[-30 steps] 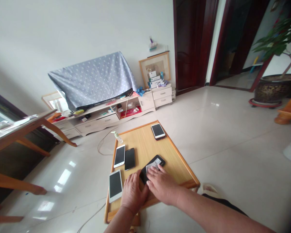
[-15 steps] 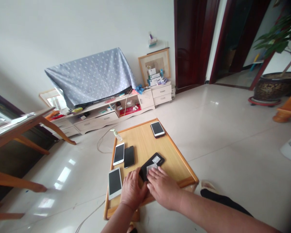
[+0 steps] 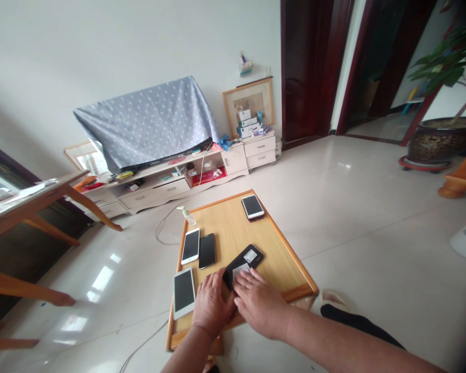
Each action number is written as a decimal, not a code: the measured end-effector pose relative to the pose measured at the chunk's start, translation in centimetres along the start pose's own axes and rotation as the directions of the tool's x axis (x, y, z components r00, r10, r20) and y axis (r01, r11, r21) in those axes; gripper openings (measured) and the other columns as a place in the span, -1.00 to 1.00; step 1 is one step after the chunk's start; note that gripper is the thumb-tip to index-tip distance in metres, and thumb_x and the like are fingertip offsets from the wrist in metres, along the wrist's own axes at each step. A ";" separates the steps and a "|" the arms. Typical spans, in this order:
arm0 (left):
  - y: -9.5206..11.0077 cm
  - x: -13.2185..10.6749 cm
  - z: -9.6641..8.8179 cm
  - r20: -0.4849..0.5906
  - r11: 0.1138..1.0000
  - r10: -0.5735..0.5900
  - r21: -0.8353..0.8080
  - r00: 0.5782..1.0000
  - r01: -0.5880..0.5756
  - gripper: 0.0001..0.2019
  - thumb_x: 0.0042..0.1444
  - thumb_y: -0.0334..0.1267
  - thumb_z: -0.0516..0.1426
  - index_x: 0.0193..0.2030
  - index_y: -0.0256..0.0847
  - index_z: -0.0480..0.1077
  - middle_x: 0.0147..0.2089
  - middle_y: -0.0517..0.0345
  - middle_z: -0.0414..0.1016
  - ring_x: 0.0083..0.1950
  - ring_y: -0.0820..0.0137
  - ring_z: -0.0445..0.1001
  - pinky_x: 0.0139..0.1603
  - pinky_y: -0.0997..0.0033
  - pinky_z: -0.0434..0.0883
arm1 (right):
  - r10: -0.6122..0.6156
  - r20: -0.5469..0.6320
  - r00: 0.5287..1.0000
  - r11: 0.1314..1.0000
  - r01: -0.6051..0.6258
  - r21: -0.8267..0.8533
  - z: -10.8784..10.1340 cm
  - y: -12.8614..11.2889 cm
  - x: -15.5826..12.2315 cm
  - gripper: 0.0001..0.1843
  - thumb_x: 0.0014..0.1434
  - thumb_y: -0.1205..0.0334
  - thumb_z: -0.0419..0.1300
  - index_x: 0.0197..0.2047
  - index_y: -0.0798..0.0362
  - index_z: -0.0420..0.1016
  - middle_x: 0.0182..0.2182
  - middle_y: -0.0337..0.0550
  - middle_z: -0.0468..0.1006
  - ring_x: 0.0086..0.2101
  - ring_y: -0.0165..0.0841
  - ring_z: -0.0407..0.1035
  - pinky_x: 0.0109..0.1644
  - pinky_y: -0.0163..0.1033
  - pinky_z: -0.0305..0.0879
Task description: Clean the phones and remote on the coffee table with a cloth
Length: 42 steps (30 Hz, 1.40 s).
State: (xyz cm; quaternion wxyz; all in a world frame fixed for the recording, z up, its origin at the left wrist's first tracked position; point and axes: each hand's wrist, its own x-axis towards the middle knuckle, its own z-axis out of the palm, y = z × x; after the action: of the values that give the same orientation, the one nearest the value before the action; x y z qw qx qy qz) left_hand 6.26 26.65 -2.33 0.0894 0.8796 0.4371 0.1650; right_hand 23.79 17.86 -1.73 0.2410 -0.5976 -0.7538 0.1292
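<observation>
A black tablet (image 3: 257, 254) lies slanted near the front of the low wooden table (image 3: 229, 223), its back up with a white label (image 3: 250, 256) on it. My left hand (image 3: 212, 298) grips its near left end, thumb and fingers around the edge. My right hand (image 3: 258, 295) presses a thin white wipe (image 3: 239, 271) against the tablet's back, its fingers close together over the wipe. Part of the wipe and the tablet's near end are hidden under my hands.
Left of my hands lie a white tablet (image 3: 184, 293), a white phone (image 3: 190, 246) and a black phone (image 3: 207, 251). A pump bottle (image 3: 188, 215) stands at the far left corner. Another white phone (image 3: 252, 206) rests on something dark at the far right.
My right hand and the wipe have slid slightly toward me and left along the tablet's back. My left hand and the tablet have stayed in place.
</observation>
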 end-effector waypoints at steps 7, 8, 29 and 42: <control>-0.2 0.0 -0.1 -0.003 1.000 0.008 0.015 1.000 -0.008 -0.44 0.12 -0.14 0.16 0.28 -0.21 0.27 0.17 -0.10 0.48 0.20 0.07 0.42 0.27 -0.02 0.36 | 0.203 -0.088 0.975 0.974 -0.211 -0.081 -1.8 3.6 2.1 -0.44 0.46 0.11 -0.10 0.33 0.26 0.36 0.33 0.18 0.32 0.36 -0.05 0.11 0.49 0.13 -0.17; -0.2 -0.1 -0.1 -0.003 1.000 0.007 0.014 1.000 -0.007 -0.44 0.13 -0.14 0.16 0.28 -0.21 0.27 0.17 -0.10 0.48 0.20 0.07 0.42 0.26 -0.02 0.36 | 0.187 -0.087 0.978 0.978 -0.194 -0.075 -1.5 3.2 1.9 -0.44 0.46 0.11 -0.10 0.33 0.26 0.36 0.34 0.18 0.31 0.37 -0.05 0.10 0.50 0.12 -0.16; -0.2 -0.1 0.0 0.018 1.000 -0.007 -0.019 1.000 0.007 -0.39 0.02 -0.31 0.15 0.28 -0.18 0.26 0.17 -0.09 0.48 0.19 0.09 0.43 0.25 0.01 0.34 | -0.028 -0.010 1.000 0.997 0.028 0.071 0.3 -0.5 1.4 -0.46 0.49 0.05 -0.13 0.35 0.12 0.34 0.35 0.03 0.31 0.38 -0.14 0.07 0.51 0.06 -0.19; -0.2 -0.1 0.0 -0.011 1.000 0.009 -0.017 1.000 -0.009 -0.45 0.13 -0.18 0.14 0.28 -0.16 0.25 0.16 -0.08 0.48 0.19 0.07 0.43 0.24 -0.01 0.36 | 0.121 -0.084 0.989 0.993 -0.119 0.024 0.1 0.7 3.8 -0.47 0.49 0.08 -0.14 0.31 0.16 0.38 0.32 0.08 0.35 0.36 -0.14 0.11 0.49 0.07 -0.20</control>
State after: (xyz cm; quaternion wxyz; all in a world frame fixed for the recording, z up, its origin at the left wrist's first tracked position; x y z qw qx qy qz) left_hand 6.03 26.66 -2.44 0.0938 0.8800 0.4320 0.1738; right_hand 23.74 21.68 -1.34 0.2703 -0.6444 -0.7043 0.1248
